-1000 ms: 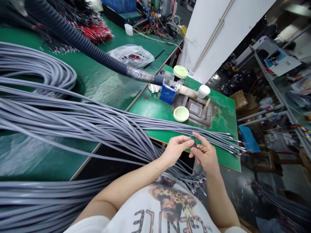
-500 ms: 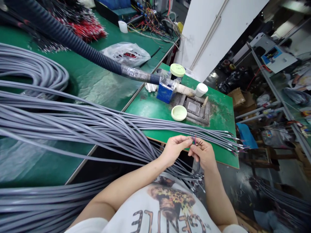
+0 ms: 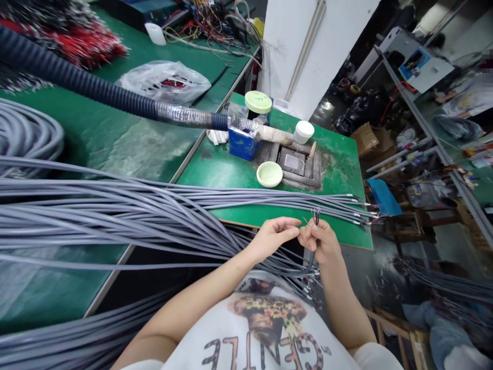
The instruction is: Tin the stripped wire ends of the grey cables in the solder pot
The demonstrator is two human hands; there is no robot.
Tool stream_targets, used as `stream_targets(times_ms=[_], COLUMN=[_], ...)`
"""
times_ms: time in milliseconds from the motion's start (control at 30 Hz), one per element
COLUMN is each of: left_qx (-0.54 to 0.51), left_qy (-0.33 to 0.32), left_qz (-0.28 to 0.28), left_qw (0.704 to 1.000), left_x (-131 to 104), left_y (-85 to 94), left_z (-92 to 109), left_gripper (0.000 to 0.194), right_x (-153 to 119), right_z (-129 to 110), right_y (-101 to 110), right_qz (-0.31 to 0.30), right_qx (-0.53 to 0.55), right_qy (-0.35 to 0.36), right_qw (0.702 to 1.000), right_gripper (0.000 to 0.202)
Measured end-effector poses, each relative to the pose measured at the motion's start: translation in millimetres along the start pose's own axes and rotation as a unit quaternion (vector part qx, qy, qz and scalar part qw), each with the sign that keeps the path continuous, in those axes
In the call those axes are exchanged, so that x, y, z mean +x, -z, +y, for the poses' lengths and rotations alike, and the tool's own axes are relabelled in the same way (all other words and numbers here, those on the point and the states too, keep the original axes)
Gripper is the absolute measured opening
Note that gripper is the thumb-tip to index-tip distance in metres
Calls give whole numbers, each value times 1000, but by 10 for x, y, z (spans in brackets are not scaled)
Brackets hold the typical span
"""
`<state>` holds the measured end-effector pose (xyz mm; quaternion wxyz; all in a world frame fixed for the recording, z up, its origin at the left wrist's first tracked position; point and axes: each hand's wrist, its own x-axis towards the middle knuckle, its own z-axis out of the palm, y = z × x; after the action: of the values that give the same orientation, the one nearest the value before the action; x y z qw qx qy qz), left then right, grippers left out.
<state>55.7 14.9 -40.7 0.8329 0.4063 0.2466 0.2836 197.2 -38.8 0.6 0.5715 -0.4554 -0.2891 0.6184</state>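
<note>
My right hand [image 3: 324, 240] is closed around the stripped end of a grey cable [image 3: 310, 261]. Several thin coloured wires [image 3: 316, 216] fan upward from between its thumb and fingers, and the cable's sheath hangs down below the palm. Just to the left, my left hand [image 3: 275, 237] has its fingers stretched toward the wires, thumb and forefinger slightly apart, with nothing visible between them. Behind both hands, a bundle of grey cables [image 3: 239, 198] lies across the green bench, its stripped ends [image 3: 370, 218] at the right edge.
A solder pot [image 3: 293, 162] is set at the bench's middle, near a pale green bowl [image 3: 269, 174], a white cup [image 3: 303, 132] and a blue box [image 3: 242, 143]. A black corrugated hose [image 3: 115, 95] crosses from the left. More cables [image 3: 88, 321] hang at lower left.
My left hand has come away from the wires, which it was touching before. My right hand has turned the wire ends more upright. The whole view has shifted to the right.
</note>
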Motion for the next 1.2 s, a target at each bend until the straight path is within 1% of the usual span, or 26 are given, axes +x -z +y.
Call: stream_targets(times_ms=[67, 133, 167, 233, 267, 300, 333, 367, 400, 433, 467, 500, 533, 567, 600, 667, 700, 733, 767, 833, 867, 900, 1000, 1033, 1100, 1200], left_qx=[88, 225, 299, 431, 486, 535, 579, 616, 647, 673, 693, 710, 723, 733, 740, 748, 747, 743, 734, 706, 687, 668, 615, 602, 584, 574], left_qy=[-17, -80, -128, -227, -263, -281, -285, -278, -266, -251, -238, -226, -216, -208, -203, -203, -208, -216, -226, -245, -250, -251, -239, -234, -225, -209], left_qz=[-18, -24, -16, 25, 54, 86, 115, 136, 150, 157, 158, 157, 155, 154, 151, 142, 135, 126, 117, 104, 100, 95, 86, 85, 77, 41], left_qw=[996, 971, 946, 873, 832, 792, 755, 724, 698, 678, 662, 649, 638, 629, 622, 616, 617, 621, 629, 656, 675, 694, 746, 758, 776, 791], left_x=[-15, -29, -31, -20, -5, 15, 40, 71, 106, 145, 188, 233, 277, 319, 355, 394, 391, 372, 335, 222, 153, 82, -96, -137, -192, -233], left_y=[17, 65, 103, 202, 258, 314, 364, 407, 439, 459, 468, 467, 458, 445, 428, 386, 362, 337, 311, 262, 240, 222, 198, 201, 219, 261], left_z=[5, 52, 89, 178, 225, 271, 313, 348, 374, 390, 396, 394, 387, 378, 371, 377, 392, 416, 446, 515, 549, 579, 624, 621, 589, 512], left_gripper=[33, 29, 27, 24, 24, 24, 26, 27, 28, 29, 28, 27, 25, 22, 19, 13, 12, 12, 12, 12, 11, 12, 13, 13, 13, 13], right_x=[-79, -205, -292, -521, -663, -818, -979, -1136, -1278, -1394, -1475, -1513, -1505, -1450, -1354, -1062, -886, -704, -525, -206, -75, 32, 212, 226, 188, -9], right_z=[-18, -50, -65, -88, -95, -99, -100, -98, -91, -75, -47, -6, 51, 121, 202, 367, 437, 487, 513, 476, 415, 331, 7, -104, -304, -509], right_y=[23, 148, 264, 600, 807, 1023, 1233, 1419, 1567, 1662, 1698, 1674, 1591, 1460, 1293, 907, 716, 544, 397, 200, 152, 136, 235, 301, 449, 636], right_qz=[0, 36, 67, 158, 223, 296, 363, 400, 397, 393, 372, 332, 284, 228, 171, 70, 18, -34, -64, -81, -66, -35, 90, 131, 203, 278], right_qx=[10, 1, -12, -59, -100, -157, -239, -341, -431, -452, -479, -493, -491, -478, -445, -326, -248, -175, -109, 17, 66, 108, 201, 217, 220, 152], right_qy=[23, 53, 68, 79, 76, 64, 27, -45, -137, -174, -212, -236, -243, -237, -216, -181, -178, -178, -161, -113, -81, -44, 57, 90, 168, 291], right_qw=[1000, 998, 995, 982, 967, 940, 900, 850, 799, 782, 766, 769, 787, 815, 852, 925, 952, 968, 979, 990, 992, 993, 974, 963, 939, 903], right_gripper=[34, 38, 40, 43, 45, 47, 47, 49, 49, 46, 46, 45, 43, 41, 40, 41, 42, 43, 45, 51, 50, 45, 21, 17, 16, 16])
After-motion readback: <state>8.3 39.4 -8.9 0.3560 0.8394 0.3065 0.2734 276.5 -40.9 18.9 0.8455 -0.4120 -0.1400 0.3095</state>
